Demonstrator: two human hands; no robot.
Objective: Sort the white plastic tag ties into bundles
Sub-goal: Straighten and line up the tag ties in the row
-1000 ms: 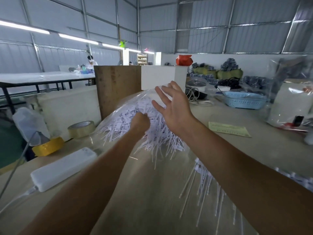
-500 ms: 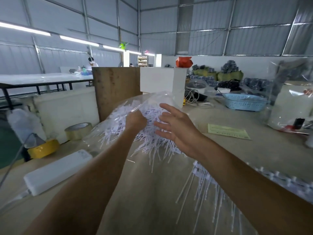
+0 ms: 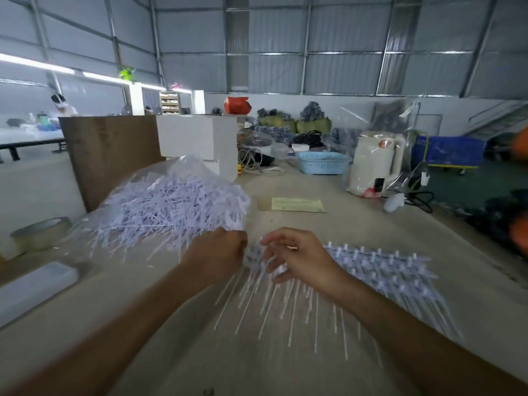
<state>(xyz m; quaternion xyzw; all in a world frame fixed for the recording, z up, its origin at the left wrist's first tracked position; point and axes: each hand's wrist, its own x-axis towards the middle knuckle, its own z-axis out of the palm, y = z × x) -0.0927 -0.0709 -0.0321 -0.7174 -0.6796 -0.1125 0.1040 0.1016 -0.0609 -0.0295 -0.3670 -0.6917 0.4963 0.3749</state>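
Observation:
A clear plastic bag (image 3: 183, 172) full of tangled white tag ties (image 3: 171, 210) lies on the table's left centre. My left hand (image 3: 220, 252) is fisted, gripping a handful of ties at the bag's near edge. My right hand (image 3: 297, 255), fingers curled, pinches the heads of the same handful; their thin tails (image 3: 265, 307) fan toward me. To the right, rows of aligned ties (image 3: 394, 272) lie flat on the table, partly hidden by my right forearm.
A tape roll (image 3: 40, 232) and a white power strip (image 3: 34, 290) sit at the left. A brown board (image 3: 111, 155), white boxes (image 3: 197, 138), blue basket (image 3: 323, 164), white kettle (image 3: 377, 164) and a yellow paper slip (image 3: 297, 204) stand farther back on the beige table (image 3: 285, 367).
Both hands came down and toward me from the bag's top, drawing a handful of ties out to the table. The view tilted and shifted right, showing the aligned rows.

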